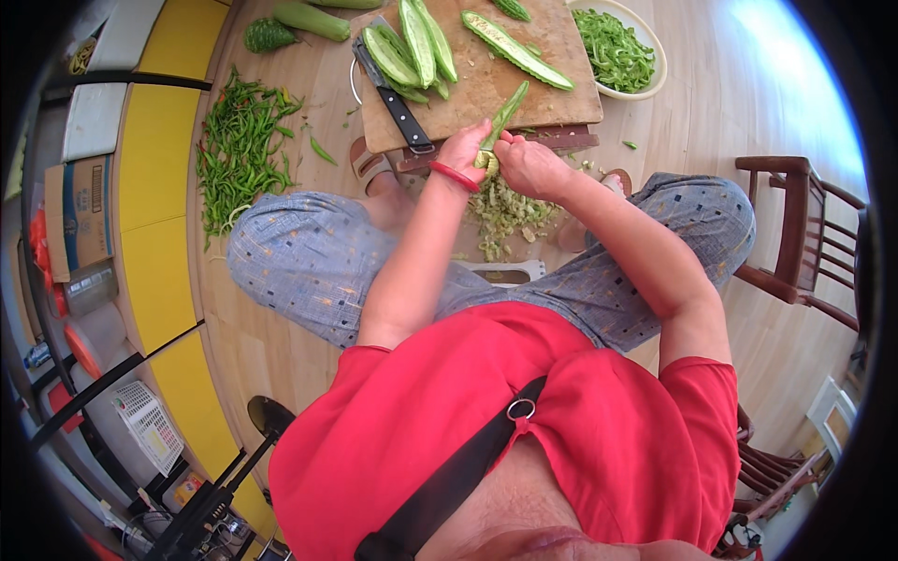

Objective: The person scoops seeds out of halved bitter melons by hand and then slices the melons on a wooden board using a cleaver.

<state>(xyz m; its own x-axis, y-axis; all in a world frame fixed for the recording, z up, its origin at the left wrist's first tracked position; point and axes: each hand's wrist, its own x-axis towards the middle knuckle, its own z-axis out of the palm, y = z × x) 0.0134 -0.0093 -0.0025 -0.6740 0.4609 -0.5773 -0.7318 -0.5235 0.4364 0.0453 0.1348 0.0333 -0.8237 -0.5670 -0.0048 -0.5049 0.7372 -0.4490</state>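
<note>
My left hand point(464, 150), with a red bangle at its wrist, is closed round a halved bitter melon point(506, 109) that points up and away. Against the near end of that half, my right hand point(531, 168) is closed, but whatever its fingers grip is hidden. Just beyond both hands lies a wooden cutting board point(468, 103). On it are several bitter melon halves point(418, 47) in a pile, another half point(517, 50) cut side up, and a knife point(398, 101) with a black handle along the left edge. Scraped pale pith point(505, 210) is heaped on the floor below my hands.
Green chillies point(245, 140) are spread over the floor at left, beside yellow cabinets point(159, 252). Whole bitter melons point(271, 35) lie at the far left. A bowl of sliced greens point(613, 51) stands right of the board. A wooden chair point(795, 229) stands at right.
</note>
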